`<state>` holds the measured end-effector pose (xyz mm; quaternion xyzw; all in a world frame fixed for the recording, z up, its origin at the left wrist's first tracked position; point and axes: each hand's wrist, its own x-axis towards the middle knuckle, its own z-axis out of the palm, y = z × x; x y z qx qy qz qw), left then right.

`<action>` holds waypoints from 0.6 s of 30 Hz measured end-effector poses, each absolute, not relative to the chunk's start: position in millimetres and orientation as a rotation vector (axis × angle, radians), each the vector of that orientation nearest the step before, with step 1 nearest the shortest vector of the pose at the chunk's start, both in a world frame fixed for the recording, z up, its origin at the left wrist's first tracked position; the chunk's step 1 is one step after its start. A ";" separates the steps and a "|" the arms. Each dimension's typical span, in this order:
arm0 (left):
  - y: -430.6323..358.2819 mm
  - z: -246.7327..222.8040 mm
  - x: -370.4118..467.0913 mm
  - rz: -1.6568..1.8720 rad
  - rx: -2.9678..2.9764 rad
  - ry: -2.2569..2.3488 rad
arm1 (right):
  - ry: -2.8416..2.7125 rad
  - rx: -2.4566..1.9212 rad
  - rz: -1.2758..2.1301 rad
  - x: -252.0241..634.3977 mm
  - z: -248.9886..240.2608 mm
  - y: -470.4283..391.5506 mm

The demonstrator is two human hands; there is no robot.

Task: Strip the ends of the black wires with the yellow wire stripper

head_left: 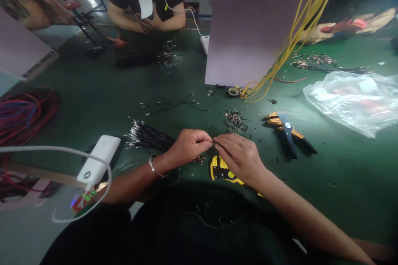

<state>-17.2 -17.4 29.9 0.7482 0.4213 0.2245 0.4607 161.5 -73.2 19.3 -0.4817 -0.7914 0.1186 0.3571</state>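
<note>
My left hand [189,145] and my right hand [241,153] meet fingertip to fingertip over the table. Both are closed in a pinch on a thin dark piece that looks like a black wire [213,141]; most of it is hidden by the fingers. A bundle of black wires [151,136] with bare silvery ends lies beside my left hand and runs beneath it. Under my right hand is a yellow and black wire stripper [221,170], partly covered. Beyond the hands sits a small heap of wire scraps [235,120].
To the right lie an orange and blue wire stripper [287,130] and a clear plastic bag [354,99]. Yellow wires [289,45] hang beside a pale panel [248,25]. A white power bank [99,159] with a cable and coiled red wires [26,112] are at left. Other people sit opposite.
</note>
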 end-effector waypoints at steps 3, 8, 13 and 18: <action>-17.6 29.2 -17.0 0.555 1.824 1.029 | -2.046 -1.223 0.344 159.9 14.7 -70.8; -18.6 28.5 -14.6 0.537 1.804 1.029 | -2.037 -1.207 0.391 161.5 13.1 -71.6; -20.5 25.8 -12.6 0.535 1.788 1.024 | -2.012 -1.204 0.300 159.9 9.2 -72.3; -23.4 24.6 -11.4 0.519 1.793 1.015 | -2.005 -1.221 0.276 158.7 4.0 -71.3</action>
